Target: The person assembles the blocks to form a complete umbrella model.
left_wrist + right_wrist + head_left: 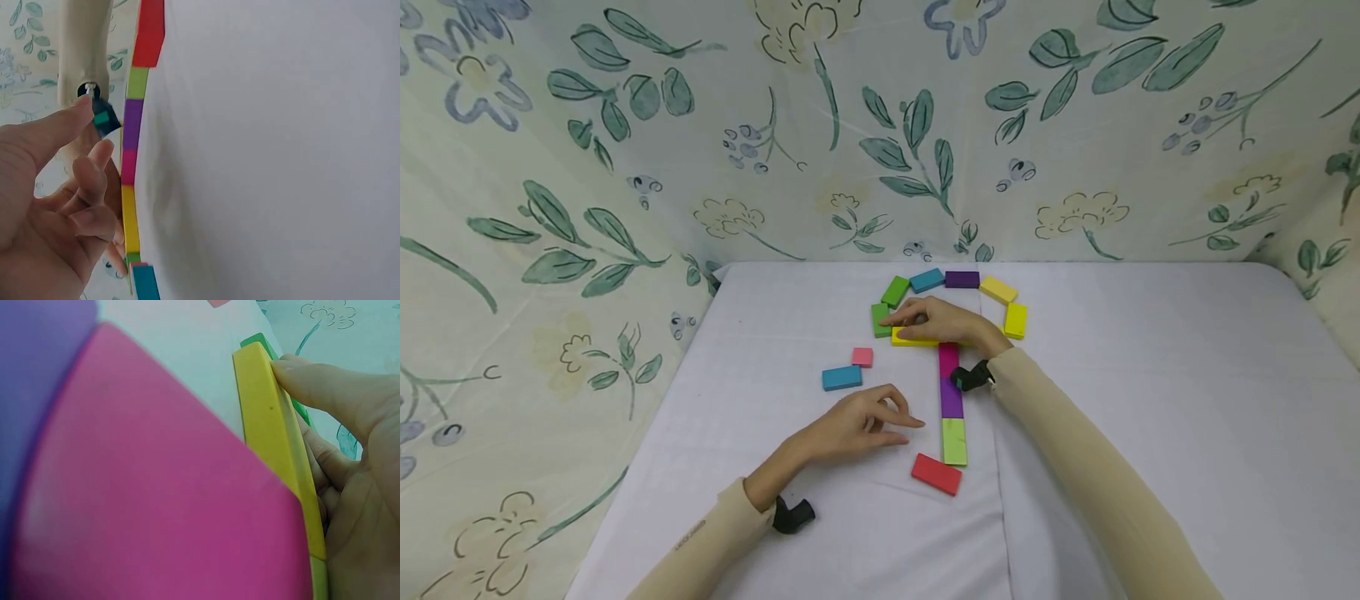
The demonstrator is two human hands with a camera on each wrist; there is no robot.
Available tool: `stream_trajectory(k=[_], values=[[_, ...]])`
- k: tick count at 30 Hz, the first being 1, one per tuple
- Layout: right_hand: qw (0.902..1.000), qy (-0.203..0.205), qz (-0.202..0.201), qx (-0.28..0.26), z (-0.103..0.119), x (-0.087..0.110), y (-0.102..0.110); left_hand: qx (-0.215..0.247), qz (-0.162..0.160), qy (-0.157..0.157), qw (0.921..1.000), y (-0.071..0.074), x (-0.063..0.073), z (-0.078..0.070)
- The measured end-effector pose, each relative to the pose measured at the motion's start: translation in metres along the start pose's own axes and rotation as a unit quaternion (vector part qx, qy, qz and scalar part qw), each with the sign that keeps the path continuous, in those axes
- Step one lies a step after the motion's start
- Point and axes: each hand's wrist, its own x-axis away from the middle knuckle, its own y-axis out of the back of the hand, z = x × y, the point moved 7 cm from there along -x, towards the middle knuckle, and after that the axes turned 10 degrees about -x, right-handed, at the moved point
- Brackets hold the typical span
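Observation:
Coloured rectangular blocks lie on a white cloth, several in a ring with a straight column below it. My right hand point(951, 321) reaches over the ring's lower left. In the right wrist view, its thumb touches the edge of a yellow block point(262, 400); the other fingers lie behind it, partly hidden. In the head view, a fingertip reaches the green block point(879, 320) at the ring's left. My left hand point(853, 427) hovers left of the column, fingers loosely bent, holding nothing. The column has magenta point(949, 358), purple point(951, 400) and lime point(954, 442) blocks.
A red block point(936, 474) lies slanted below the column, near its lower end. Left of the column are a blue block point(842, 378) and a small pink block point(862, 357). Floral fabric point(880, 167) hangs behind the white table surface point(1165, 400).

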Motion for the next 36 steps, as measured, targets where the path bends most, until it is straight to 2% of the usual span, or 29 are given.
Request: stream_trajectory(k=[5,9,12,15,20,31,36], values=[[1.0,-0.002,0.005,0.003,-0.003,-0.001,0.0,-0.041,-0.071,0.035,0.996,0.035,0.011,0.022],[1.0,-0.002,0.008,0.002,-0.004,-0.001,0.0,-0.086,-0.132,0.075,0.9847,0.059,0.024,0.047],[0.9999,-0.001,0.01,-0.002,-0.003,-0.001,0.0,-0.097,-0.153,0.106,0.9776,0.069,0.034,0.064],[0.9999,0.0,0.011,-0.003,-0.002,-0.001,0.0,-0.088,-0.147,0.131,0.9765,0.072,0.042,0.079],[0.9999,0.0,0.01,-0.003,-0.001,-0.001,0.0,-0.052,-0.123,0.14,0.9812,0.07,0.048,0.092],[0.9999,-0.012,0.006,-0.003,-0.003,-0.001,0.0,0.007,-0.119,0.117,0.9859,0.069,0.045,0.096],[0.9999,-0.009,0.006,-0.002,-0.003,-0.001,0.0,0.052,-0.097,0.079,0.9907,0.063,0.041,0.089]])
